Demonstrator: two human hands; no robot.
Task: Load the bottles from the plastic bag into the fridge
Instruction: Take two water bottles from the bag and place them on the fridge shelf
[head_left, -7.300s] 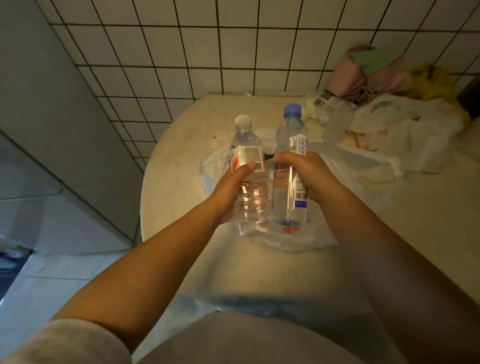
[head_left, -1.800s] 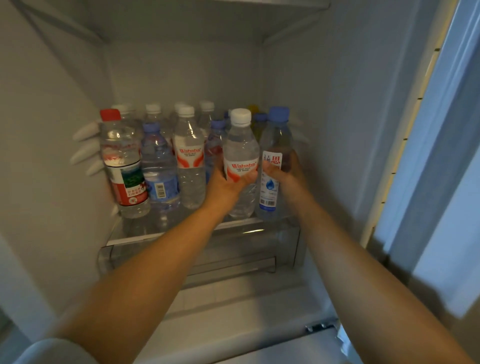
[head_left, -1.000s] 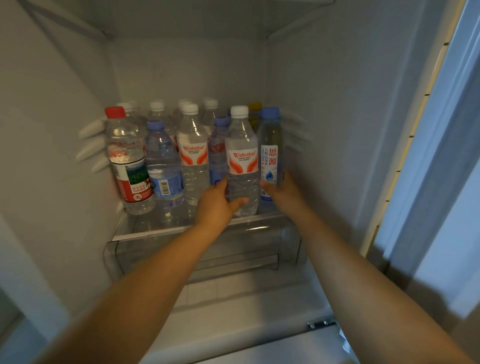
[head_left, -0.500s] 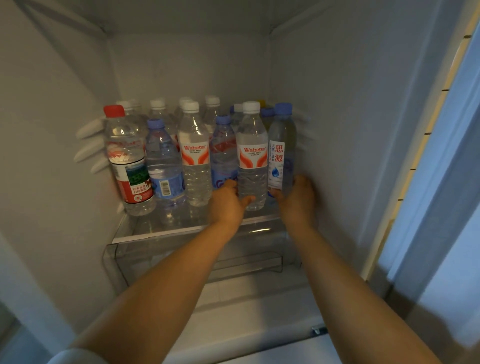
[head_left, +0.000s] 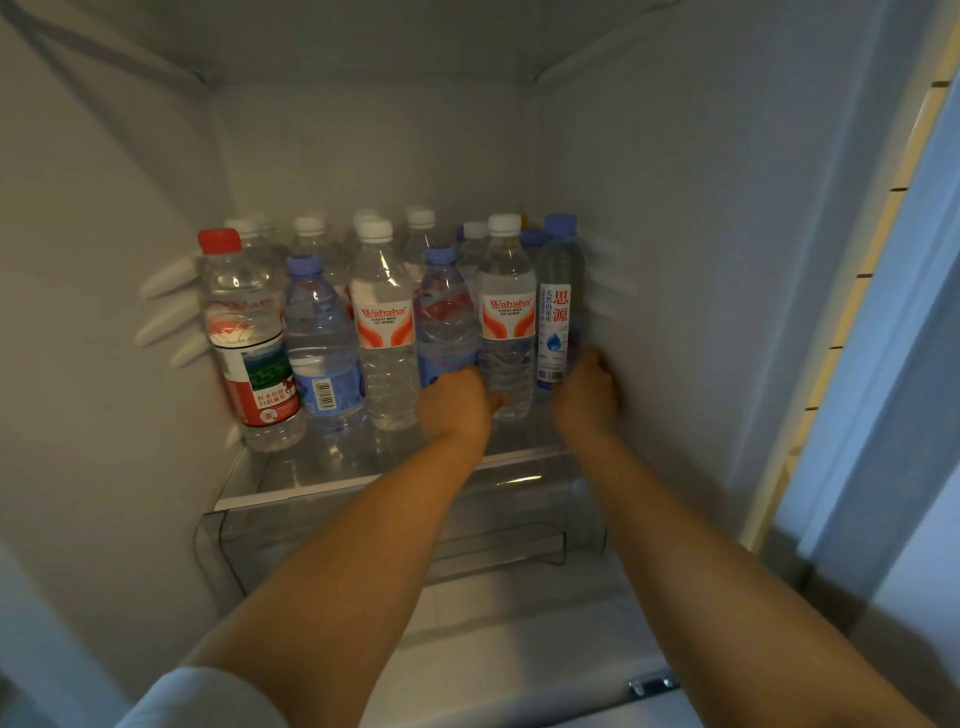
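Both hands grip the lower parts of two upright bottles at the front right of the fridge (head_left: 675, 218) shelf. Left hand (head_left: 453, 402) curls round the base of the white-capped Wahaha bottle (head_left: 506, 322), thumb on its front. Right hand (head_left: 587, 392) wraps the bottom of the blue-capped bottle (head_left: 558, 312), which stands just beside the fridge's right wall; its fingers pass behind the bottle and are hidden, so how far they close cannot be seen. The two bottles touch side to side and rest on the glass shelf (head_left: 291, 488), their bases covered by the hands. Left of them in the front row stand another blue-capped bottle, a second white-capped Wahaha bottle (head_left: 384, 332), a blue-labelled bottle (head_left: 322, 353) and a red-capped bottle (head_left: 249, 343) by the left wall. More bottles crowd behind, only caps and shoulders showing. A clear drawer (head_left: 467, 540) sits under the shelf, its contents unreadable. A pale sleeve (head_left: 202, 699) is cut off by the lower edge.
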